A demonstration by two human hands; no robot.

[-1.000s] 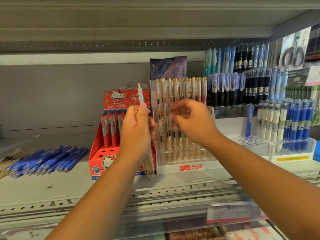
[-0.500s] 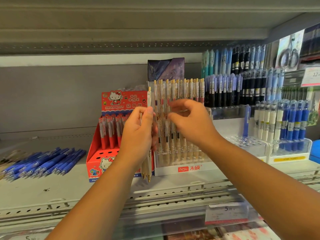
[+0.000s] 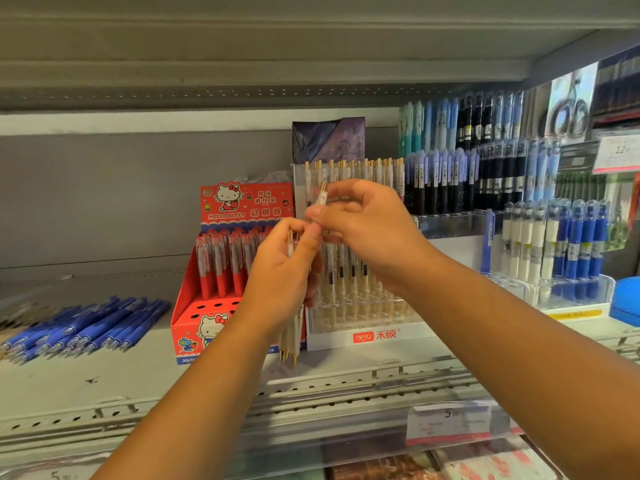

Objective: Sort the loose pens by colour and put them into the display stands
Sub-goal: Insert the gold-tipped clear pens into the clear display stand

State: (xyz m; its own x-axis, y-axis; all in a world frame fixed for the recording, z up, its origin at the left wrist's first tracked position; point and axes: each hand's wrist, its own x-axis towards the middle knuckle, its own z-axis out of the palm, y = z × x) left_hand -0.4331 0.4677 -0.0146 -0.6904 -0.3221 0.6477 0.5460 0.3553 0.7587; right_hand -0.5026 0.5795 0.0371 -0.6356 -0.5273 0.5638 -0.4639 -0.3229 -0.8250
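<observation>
My left hand (image 3: 282, 275) grips a bundle of white pens with gold tips (image 3: 290, 344); their tips hang below my wrist. My right hand (image 3: 367, 230) pinches one white pen (image 3: 321, 197) by its upper end, just above the bundle, in front of the clear white-pen display stand (image 3: 374, 336). That stand holds rows of upright white and gold pens. A red Hello Kitty stand (image 3: 194, 317) with red pens is to its left. Loose blue pens (image 3: 90, 327) lie in a pile on the shelf at the far left.
Stands of blue, black and teal pens (image 3: 485, 161) fill the back right, with a clear stand of white and blue pens (image 3: 571, 292) in front. A price label (image 3: 453, 422) hangs on the shelf rail. The grey shelf (image 3: 104, 379) runs left.
My right hand has come away from the stand's pens and now pinches a single white pen at the top of the bundle. The left hand moved right, close to the right hand.
</observation>
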